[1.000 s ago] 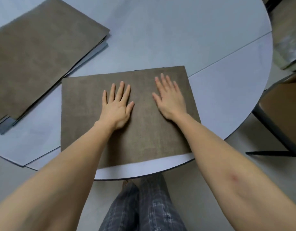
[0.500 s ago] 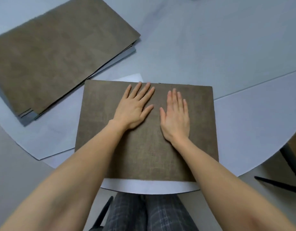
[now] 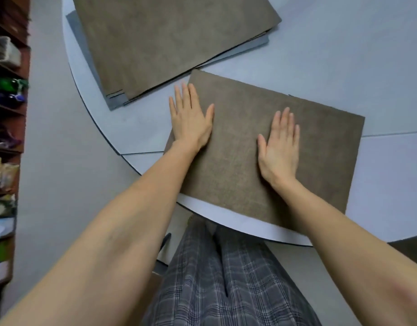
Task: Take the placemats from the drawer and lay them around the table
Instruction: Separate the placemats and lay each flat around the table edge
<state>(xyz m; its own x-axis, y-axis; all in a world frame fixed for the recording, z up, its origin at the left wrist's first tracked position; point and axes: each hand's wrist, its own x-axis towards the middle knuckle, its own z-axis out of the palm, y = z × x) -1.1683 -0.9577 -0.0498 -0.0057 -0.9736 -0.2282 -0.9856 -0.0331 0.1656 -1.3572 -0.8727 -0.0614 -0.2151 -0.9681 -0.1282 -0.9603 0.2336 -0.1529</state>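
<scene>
One brown placemat (image 3: 325,147) lies flat at the near edge of the round grey table (image 3: 343,67). My left hand (image 3: 191,118) rests palm down across the mat's left edge, fingers partly on the tabletop. My right hand (image 3: 279,147) lies flat on the middle of the same mat. Neither hand grips anything. Behind the mat, at the far left of the table, sits a stack of placemats (image 3: 170,41), brown side up with grey undersides showing at the edges.
A shelf (image 3: 5,137) crowded with coloured items stands along the left edge of view, across a strip of grey floor (image 3: 52,161). My checked trousers (image 3: 221,278) show below the table's rim.
My view has swung left, so the mat and stack now sit further right. My left hand has slid outward to the mat's left edge, and my hands are wider apart.
</scene>
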